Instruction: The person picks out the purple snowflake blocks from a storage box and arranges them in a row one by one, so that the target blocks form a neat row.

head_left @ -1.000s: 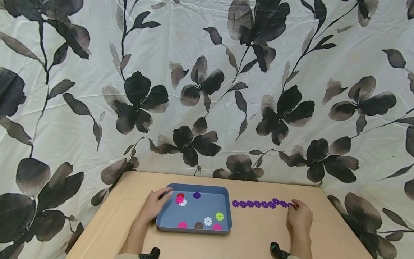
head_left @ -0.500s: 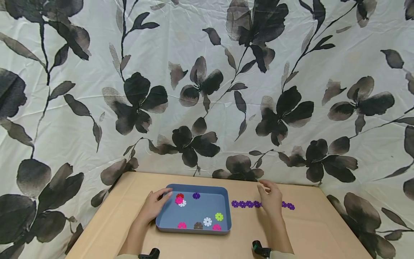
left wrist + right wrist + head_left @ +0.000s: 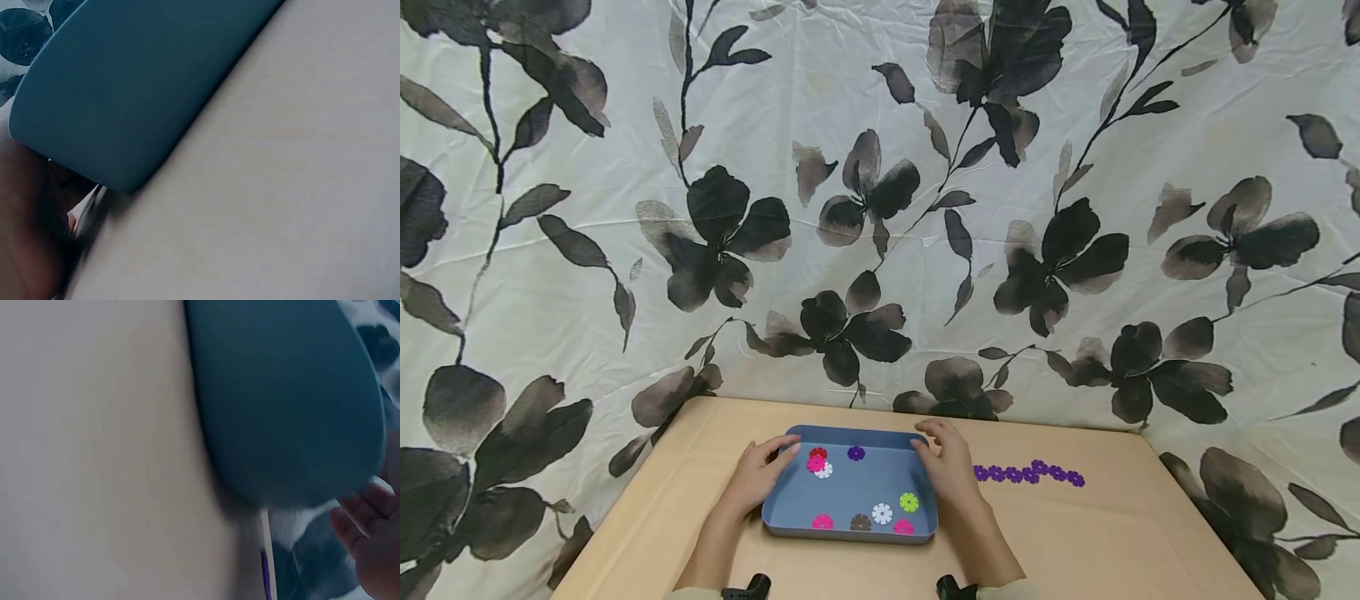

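A shallow blue-grey tray [image 3: 850, 492] lies on the table in the head view. My left hand [image 3: 758, 477] holds its left rim, thumb and index finger over the edge; the left wrist view shows other fingers beside the tray's outer wall [image 3: 137, 87]. At the right rim is my right hand [image 3: 949, 467], its fingers loosely spread and holding nothing. In the right wrist view that hand [image 3: 375, 544] appears beside the tray's corner. Inside the tray lie flower-shaped discs, among them a purple disc [image 3: 856, 453], a lime disc [image 3: 909, 502], a brown disc [image 3: 861, 522] and a white disc [image 3: 882, 513].
A row of joined purple flower discs [image 3: 1015, 475] lies right of the tray, its left end hidden behind my right hand. Red, pink and white discs [image 3: 817, 463] overlap near the tray's upper left. Behind the tan table [image 3: 1112, 517] hangs a floral cloth [image 3: 955, 250].
From the right end of the purple row, my right hand has moved left across it to the tray's right rim. The left hand stays at the left rim.
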Tool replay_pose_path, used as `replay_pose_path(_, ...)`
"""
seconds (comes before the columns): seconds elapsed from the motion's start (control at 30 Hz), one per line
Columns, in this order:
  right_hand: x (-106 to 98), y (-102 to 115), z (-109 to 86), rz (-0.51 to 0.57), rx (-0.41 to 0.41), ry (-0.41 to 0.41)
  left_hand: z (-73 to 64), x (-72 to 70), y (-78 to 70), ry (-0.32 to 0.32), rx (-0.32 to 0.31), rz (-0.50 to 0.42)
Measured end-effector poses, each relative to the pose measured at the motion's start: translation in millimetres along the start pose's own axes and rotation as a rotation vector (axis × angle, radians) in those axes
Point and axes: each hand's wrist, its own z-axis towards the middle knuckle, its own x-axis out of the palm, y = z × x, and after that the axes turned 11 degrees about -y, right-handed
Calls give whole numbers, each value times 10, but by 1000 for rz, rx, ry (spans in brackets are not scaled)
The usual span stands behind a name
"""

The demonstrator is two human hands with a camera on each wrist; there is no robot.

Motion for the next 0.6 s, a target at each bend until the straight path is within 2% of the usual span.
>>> replay_pose_path(0.17,188,161,-67,-17,-61,71,-4,7,-3,-3,-5,5)
replay_pose_path(0.27,309,240,-122,-47,-77,169,-13,6,-8,-6,-10,5)
replay_pose_path(0.43,497,304,-218,-132,-117,375,-15,11,-11,3,-18,6)
replay_pose_path(0.6,593,291,-289,-242,-181,495,-13,10,-31,9,-25,6)
